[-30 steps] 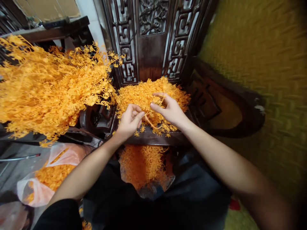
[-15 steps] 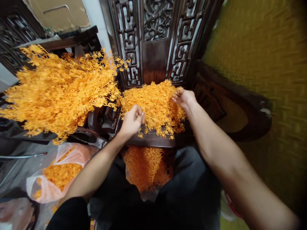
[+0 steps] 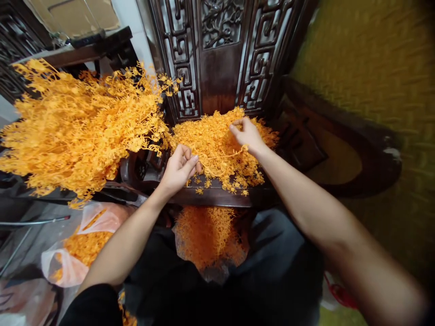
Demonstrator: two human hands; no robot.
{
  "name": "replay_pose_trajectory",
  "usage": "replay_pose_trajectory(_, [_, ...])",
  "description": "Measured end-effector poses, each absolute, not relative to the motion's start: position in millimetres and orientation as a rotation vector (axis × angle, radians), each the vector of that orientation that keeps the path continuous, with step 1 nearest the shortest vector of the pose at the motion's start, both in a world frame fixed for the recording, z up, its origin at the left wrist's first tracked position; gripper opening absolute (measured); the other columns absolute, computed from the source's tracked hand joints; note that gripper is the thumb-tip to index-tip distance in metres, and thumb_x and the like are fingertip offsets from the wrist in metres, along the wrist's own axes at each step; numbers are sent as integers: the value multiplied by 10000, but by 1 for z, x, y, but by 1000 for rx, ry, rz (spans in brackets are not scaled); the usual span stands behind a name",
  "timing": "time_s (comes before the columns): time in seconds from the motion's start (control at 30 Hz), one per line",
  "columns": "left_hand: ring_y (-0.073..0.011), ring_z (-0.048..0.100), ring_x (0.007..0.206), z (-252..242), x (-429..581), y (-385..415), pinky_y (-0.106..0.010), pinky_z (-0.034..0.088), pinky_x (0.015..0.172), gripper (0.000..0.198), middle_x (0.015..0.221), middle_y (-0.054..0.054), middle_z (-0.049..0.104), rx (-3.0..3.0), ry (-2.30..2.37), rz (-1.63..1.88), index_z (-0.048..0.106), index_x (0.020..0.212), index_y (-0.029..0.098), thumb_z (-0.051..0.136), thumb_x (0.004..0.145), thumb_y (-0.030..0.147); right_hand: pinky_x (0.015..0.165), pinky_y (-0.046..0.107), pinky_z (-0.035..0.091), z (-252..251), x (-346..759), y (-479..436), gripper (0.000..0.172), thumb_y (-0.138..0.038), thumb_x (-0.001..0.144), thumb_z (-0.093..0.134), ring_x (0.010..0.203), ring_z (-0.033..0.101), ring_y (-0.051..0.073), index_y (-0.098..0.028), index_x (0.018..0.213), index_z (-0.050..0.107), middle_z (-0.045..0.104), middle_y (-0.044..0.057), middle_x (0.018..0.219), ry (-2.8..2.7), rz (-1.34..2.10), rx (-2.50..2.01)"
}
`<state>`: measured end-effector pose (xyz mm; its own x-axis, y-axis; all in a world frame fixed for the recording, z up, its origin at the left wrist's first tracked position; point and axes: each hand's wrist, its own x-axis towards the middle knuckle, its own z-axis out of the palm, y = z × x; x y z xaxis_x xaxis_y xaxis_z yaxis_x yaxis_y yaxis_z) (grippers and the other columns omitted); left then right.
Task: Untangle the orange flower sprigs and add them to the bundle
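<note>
A pile of small orange plastic flower pieces (image 3: pixel 217 136) lies on the seat of a dark carved wooden chair (image 3: pixel 217 198). At the pile's front left, my left hand (image 3: pixel 179 168) is closed, thumb against fingers, on the end of a thin orange plastic stem (image 3: pixel 220 157) that runs rightward over the pile. My right hand (image 3: pixel 249 135) is over the right part of the pile, fingers curled and tips drawn together. Whatever those fingertips hold is too small to make out.
On the left rests a big bundle of orange plastic flower stems (image 3: pixel 84 127). Below it, an open plastic bag (image 3: pixel 102 219) holds more orange pieces. Another orange-filled bag (image 3: pixel 207 235) sits under the seat between my knees. The carved chair back (image 3: pixel 219 77) rises behind the pile.
My right hand has moved left from the pile's right edge to over the pile. My left hand has shifted slightly left, and a stem now shows stretching from it.
</note>
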<state>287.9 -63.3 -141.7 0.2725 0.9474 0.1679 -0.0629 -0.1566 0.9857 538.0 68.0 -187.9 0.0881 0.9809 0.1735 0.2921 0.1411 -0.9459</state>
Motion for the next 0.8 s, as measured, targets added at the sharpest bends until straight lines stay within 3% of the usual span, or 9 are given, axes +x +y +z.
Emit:
replay_pose_trajectory(0.1, [-56,487,443,-139,289,-64,-177,246,409,452,596,54,586,1380,857,1103,321,841,245,726,887,440,1283,606,138,-178,532,56,784,-592,759,801,1543,268,406,-124,1356,601,427,218,1584,-1636,579,-1388])
replay_pose_trajectory(0.2, [-39,446,403,-136,289,-65,-178,228,403,476,604,63,586,1347,818,1087,301,827,242,733,881,434,1209,551,358,-160,516,31,747,-704,864,630,1476,423,310,-232,1440,568,477,132,1577,-1708,891,-1051])
replay_pose_trajectory(0.3, [-21,363,348,-131,292,-68,-179,183,386,486,632,50,633,1281,786,1074,286,829,244,734,872,425,843,375,594,-148,499,9,689,-711,814,689,993,693,201,-300,1365,630,716,73,1227,-1664,1405,-737])
replay_pose_trajectory(0.4, [-21,286,332,-125,297,-74,-167,114,368,504,576,70,597,1136,779,1070,273,830,250,758,837,388,534,232,453,-149,495,9,517,-604,728,833,589,517,87,-210,1052,752,673,3,779,-1459,1594,-689])
replay_pose_trajectory(0.5, [-18,224,325,-120,298,-79,-157,71,350,533,515,86,541,1046,777,1014,263,807,249,785,794,357,442,201,276,-156,511,29,411,-526,758,848,496,311,52,-164,904,721,485,-58,590,-1193,1616,-709])
replay_pose_trajectory(0.6, [-18,228,321,-118,291,-83,-148,84,347,515,513,71,559,1069,770,985,263,796,244,767,815,347,415,195,236,-161,539,51,322,-473,849,782,462,200,56,-179,832,648,288,-100,534,-976,1494,-761])
replay_pose_trajectory(0.67, [-16,238,321,-118,283,-84,-143,98,353,493,539,59,586,1095,770,989,270,801,242,749,842,349,408,195,278,-164,554,57,267,-442,892,725,456,238,65,-192,851,642,269,-92,552,-902,1439,-806])
replay_pose_trajectory(0.73, [-14,249,319,-120,276,-85,-144,120,359,475,564,52,605,1110,762,975,279,807,241,737,860,353,462,206,400,-167,558,56,182,-336,873,723,509,405,81,-206,995,688,415,-60,612,-934,1476,-876])
replay_pose_trajectory(0.8, [-14,262,316,-122,272,-85,-147,145,366,459,577,49,614,1109,744,956,284,811,240,727,871,344,623,254,539,-170,552,48,418,-209,803,753,709,604,121,-266,1212,682,629,-5,830,-1039,1514,-968])
